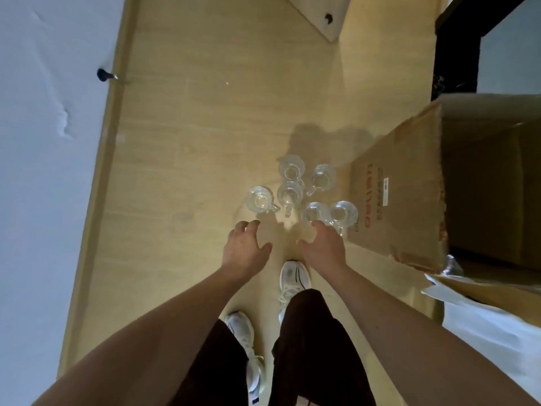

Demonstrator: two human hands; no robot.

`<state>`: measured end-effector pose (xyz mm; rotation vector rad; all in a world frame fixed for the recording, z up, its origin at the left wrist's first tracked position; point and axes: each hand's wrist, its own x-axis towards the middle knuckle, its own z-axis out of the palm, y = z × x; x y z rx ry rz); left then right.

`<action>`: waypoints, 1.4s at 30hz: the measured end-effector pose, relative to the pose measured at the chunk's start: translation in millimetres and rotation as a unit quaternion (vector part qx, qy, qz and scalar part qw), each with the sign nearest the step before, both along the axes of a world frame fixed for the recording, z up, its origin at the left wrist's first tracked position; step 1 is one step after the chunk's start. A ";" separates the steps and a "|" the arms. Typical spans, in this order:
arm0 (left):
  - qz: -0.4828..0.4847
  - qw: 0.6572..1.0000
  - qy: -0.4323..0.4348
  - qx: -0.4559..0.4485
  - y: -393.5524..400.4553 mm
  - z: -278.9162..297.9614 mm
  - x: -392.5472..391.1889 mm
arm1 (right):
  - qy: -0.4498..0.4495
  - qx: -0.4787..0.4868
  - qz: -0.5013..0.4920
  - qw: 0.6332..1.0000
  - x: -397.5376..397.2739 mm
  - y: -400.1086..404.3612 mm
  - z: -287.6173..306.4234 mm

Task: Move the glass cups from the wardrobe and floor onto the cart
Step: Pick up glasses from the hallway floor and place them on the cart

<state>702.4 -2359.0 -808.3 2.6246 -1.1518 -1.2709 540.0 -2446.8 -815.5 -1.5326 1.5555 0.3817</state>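
Several clear glass cups with handles stand upright in a cluster on the wooden floor. The leftmost cup (260, 199) stands a little apart from the rest, and the two nearest cups (315, 213) (343, 213) stand side by side on the right. My left hand (245, 249) hovers just short of the leftmost cup, fingers spread and holding nothing. My right hand (324, 248) reaches over the near right cups; its fingertips overlap the rim of one, and whether they touch it is unclear.
An open cardboard box (401, 194) lies right of the cups, one flap flat on the floor. A white wall (44, 171) with a black door stopper (104, 75) runs along the left. My feet in white shoes (292, 276) stand just behind the cups. Dark furniture is at the top right.
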 end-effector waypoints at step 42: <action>0.524 0.764 0.344 -0.151 -55.1 -344.5 -23.0 | -0.179 0.022 -0.345 0.921 77.8 1.9 -327.0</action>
